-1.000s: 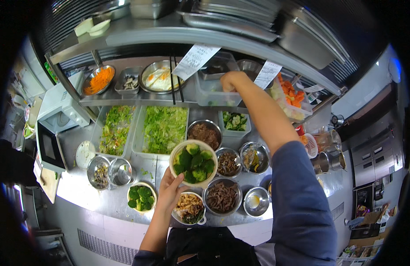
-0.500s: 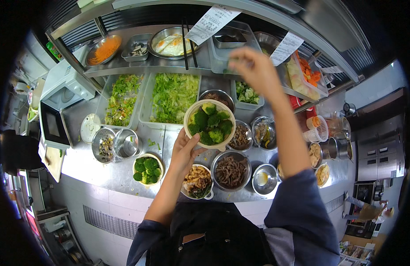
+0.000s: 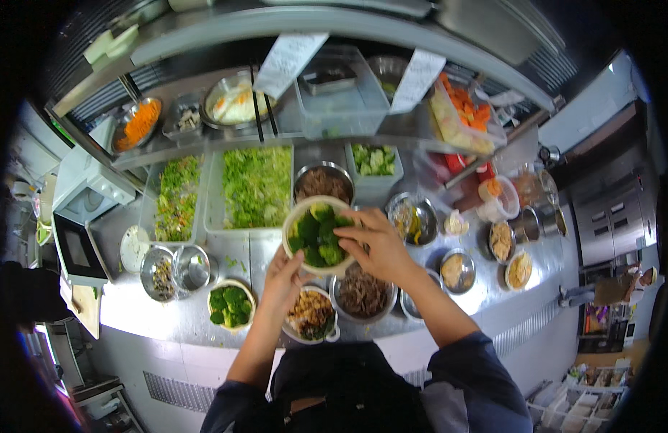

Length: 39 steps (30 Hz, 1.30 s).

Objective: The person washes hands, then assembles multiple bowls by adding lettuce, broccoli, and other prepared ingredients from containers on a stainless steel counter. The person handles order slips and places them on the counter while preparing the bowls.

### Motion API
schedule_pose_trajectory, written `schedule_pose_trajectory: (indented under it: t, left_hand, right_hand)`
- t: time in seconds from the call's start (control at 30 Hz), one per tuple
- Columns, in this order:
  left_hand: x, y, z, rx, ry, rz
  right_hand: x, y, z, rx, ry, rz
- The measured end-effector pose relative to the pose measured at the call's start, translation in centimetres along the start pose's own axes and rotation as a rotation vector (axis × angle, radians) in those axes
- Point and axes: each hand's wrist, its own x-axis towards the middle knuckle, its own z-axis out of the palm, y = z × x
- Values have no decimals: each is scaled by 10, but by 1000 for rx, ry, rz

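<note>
My left hand (image 3: pixel 282 278) holds up a pale round bowl (image 3: pixel 287 252) over the counter, its thumb on the rim. Green broccoli florets (image 3: pixel 312 234) fill it. Over the bowl's right side reaches my right hand (image 3: pixel 381 249), its fingers stretched out and apart, with the tips at the broccoli. Whether they press on a floret is hard to see. Below, on the counter, stand a second bowl of broccoli (image 3: pixel 230 306), a handled bowl of browned pieces and greens (image 3: pixel 310 314), and a steel bowl of dark meat strips (image 3: pixel 363 292).
Behind are tubs of shredded lettuce (image 3: pixel 258 187) and mixed salad (image 3: pixel 176 198), a steel bowl of meat (image 3: pixel 324 184) and a tub of cut greens (image 3: pixel 374 160). Overhead, a shelf carries chopsticks (image 3: pixel 263 108), fried eggs (image 3: pixel 233 102) and hanging paper slips (image 3: pixel 418 81). At far right stands another person (image 3: pixel 615 289).
My right hand has come down from the clear tub on the upper shelf to the broccoli bowl. My left hand still holds the bowl. The whole view has shifted.
</note>
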Motion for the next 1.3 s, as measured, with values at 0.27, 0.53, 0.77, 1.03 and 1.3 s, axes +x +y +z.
schedule_pose_trajectory:
  t: [0.27, 0.53, 0.77, 1.03, 1.3]
  left_hand:
    - [-10, -7, -21, -67, 39, 12]
    - [-26, -14, -21, -91, 221, 90]
    - [-24, -18, -22, -114, 195, 71]
    - [-27, -36, -33, -125, 235, 19]
    - [-34, -38, -41, -18, 281, 46]
  right_hand:
    - [49, 131, 16, 169, 88, 312]
    - [104, 324, 54, -574, -163, 670]
    - [104, 343, 53, -760, -490, 535]
    - [106, 358, 65, -669, -334, 607]
    - [110, 358, 72, -767, -335, 674]
